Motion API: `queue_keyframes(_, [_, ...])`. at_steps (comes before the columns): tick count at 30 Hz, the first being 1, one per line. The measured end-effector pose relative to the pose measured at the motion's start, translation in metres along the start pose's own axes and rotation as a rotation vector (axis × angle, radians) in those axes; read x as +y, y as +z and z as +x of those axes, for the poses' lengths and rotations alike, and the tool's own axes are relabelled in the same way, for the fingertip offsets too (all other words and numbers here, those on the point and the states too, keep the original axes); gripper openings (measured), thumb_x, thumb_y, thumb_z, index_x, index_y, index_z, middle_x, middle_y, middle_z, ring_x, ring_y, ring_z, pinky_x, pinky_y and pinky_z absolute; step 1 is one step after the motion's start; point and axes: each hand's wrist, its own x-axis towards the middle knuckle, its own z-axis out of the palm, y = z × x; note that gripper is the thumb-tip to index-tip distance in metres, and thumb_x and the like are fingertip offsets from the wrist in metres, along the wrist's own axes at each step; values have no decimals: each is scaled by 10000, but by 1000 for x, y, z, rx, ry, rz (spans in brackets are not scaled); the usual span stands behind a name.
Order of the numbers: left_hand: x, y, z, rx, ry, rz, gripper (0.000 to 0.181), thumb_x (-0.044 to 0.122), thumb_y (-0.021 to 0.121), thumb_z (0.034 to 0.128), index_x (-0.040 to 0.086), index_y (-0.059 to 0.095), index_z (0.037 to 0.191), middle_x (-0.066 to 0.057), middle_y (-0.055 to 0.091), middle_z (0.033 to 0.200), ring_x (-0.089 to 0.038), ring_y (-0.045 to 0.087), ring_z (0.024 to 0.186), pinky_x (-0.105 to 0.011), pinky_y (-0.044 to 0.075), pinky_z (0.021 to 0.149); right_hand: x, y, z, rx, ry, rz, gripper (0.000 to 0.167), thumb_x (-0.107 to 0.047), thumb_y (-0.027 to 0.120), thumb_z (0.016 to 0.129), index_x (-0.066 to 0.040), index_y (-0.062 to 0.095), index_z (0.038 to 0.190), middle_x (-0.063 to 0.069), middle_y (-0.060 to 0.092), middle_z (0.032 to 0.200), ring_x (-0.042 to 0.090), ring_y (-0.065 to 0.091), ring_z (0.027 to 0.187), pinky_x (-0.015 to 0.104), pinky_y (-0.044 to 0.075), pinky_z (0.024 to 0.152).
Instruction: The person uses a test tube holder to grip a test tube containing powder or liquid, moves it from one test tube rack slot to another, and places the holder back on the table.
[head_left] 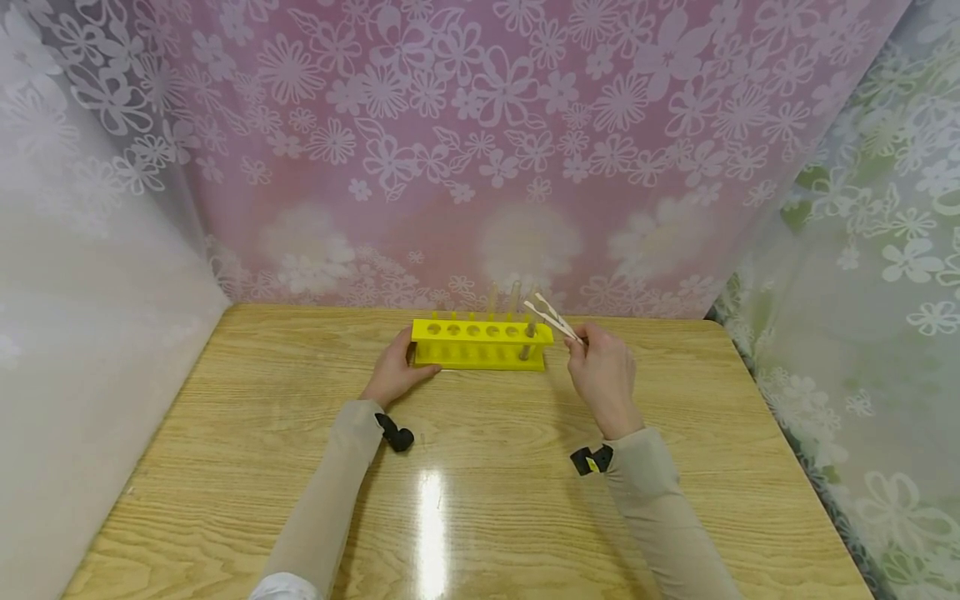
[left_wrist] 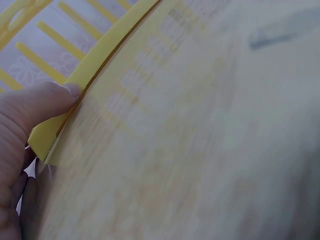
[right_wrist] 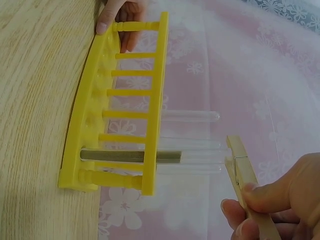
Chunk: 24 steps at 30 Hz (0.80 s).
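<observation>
A yellow test tube rack (head_left: 480, 364) stands upright on the table. My left hand (head_left: 393, 372) grips its left end, the thumb (left_wrist: 47, 102) lying on the base and the other fingers partly hidden behind it. In the rack's rightmost hole stands a glass test tube (right_wrist: 169, 156) with dark greyish-brown contents. My right hand (head_left: 606, 379) pinches a wooden test tube holder (head_left: 557, 320) with a metal spring. In the right wrist view, the tips of the holder (right_wrist: 233, 146) are parted, close to the mouth of the filled tube.
Clear, empty-looking test tubes (right_wrist: 192, 116) rise from pegs along the back of the rack. A wood-grain table (head_left: 480, 508) lies underneath. Behind it hangs a pink floral curtain (head_left: 450, 167), with further sheets (head_left: 847, 333) on both sides.
</observation>
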Motion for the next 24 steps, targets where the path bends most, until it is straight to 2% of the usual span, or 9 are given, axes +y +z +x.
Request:
queue_keyframes(10, [-1,0,0,4,13,3,778,330,842,805,127,441,1440,-120,531,1371,-324,524,1232,-518,393,1059,-1,0,2,-25,-6,-28,169,-148,685,945,8,710,1006,136,686,762,271,533,531,395,404,476])
queue_keyframes(24, [-1,-1,0,-1,14,-7,794,325,843,806,137,430,1458,-109,511,1390,-315,511,1255,-511,387,1072,-4,-2,6,-37,-38,-41,161,-162,687,948,-4,711,968,115,662,718,219,486,493,347,363,445])
